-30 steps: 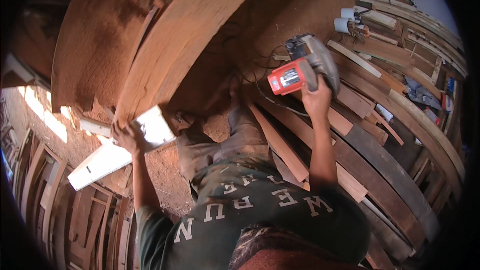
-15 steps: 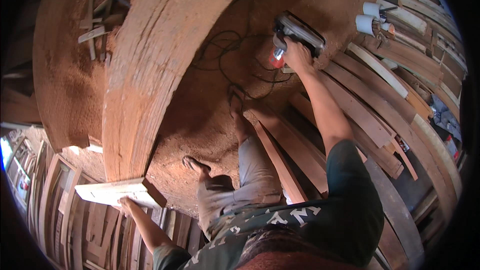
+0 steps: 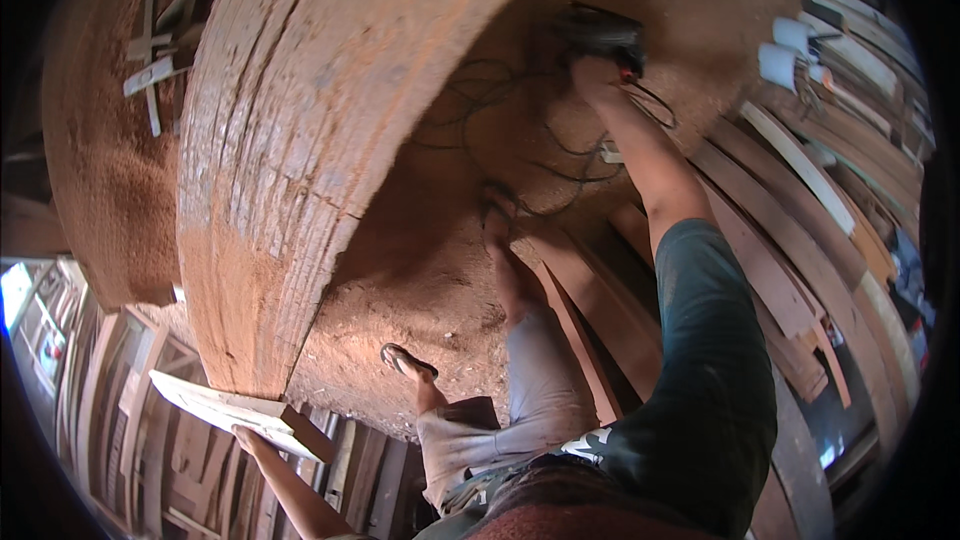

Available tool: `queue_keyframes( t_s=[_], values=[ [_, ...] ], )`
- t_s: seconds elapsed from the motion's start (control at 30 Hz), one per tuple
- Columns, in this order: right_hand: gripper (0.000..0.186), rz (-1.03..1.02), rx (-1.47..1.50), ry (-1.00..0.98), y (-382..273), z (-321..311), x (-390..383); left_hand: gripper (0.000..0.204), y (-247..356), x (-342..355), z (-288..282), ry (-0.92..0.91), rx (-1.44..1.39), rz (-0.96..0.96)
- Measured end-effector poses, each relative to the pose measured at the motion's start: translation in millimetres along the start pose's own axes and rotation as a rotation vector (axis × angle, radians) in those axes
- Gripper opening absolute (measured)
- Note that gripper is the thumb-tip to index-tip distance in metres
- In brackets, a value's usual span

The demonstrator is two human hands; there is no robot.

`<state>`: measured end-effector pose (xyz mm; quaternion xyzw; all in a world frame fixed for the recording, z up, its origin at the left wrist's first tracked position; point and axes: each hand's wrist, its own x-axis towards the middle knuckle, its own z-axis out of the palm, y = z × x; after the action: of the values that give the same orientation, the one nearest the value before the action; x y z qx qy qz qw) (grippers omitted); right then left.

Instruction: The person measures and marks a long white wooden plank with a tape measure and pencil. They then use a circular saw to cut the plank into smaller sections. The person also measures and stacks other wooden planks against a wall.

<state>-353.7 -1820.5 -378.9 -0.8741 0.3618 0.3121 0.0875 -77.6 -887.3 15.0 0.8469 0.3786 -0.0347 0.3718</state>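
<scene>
My right hand (image 3: pixel 595 80), arm stretched out, grips a dark power saw (image 3: pixel 610 35) with a bit of red, low over the dusty floor; it is blurred and partly shadowed. Its black cable (image 3: pixel 650 100) runs into loose loops on the floor. My left hand (image 3: pixel 250 445) holds a pale board (image 3: pixel 225 405) from its near side, at the near end of a long, thick, rough-grained timber (image 3: pixel 300 120). Some of its fingers are hidden by the board. My feet (image 3: pixel 410 365) in sandals stand beside the timber.
A broad brown slab (image 3: pixel 100 200) with small offcuts (image 3: pixel 150 75) lies left of the timber. Long planks (image 3: pixel 780 210) are piled on the right, with white cylinders (image 3: pixel 778 68) beyond. More lumber (image 3: pixel 140 440) is stacked at the lower left. Sawdust covers the floor (image 3: pixel 350 310).
My right hand has carried the saw from my side forward and down toward the floor. My left hand and the board appear lower in the view, and the view has shifted along the timber.
</scene>
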Motion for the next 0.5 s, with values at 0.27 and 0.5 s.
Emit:
queue_keyframes(
  t_s=[0.27,0.5],
  values=[
    [0.031,-0.145,-0.397,-0.010,-55,115,50,0.081,-28,6,-30,-0.068,0.036,0.214],
    [0.034,-0.381,-0.455,-0.062,-84,171,10,0.050,-14,23,-19,0.190,0.355,0.212]
  ],
)
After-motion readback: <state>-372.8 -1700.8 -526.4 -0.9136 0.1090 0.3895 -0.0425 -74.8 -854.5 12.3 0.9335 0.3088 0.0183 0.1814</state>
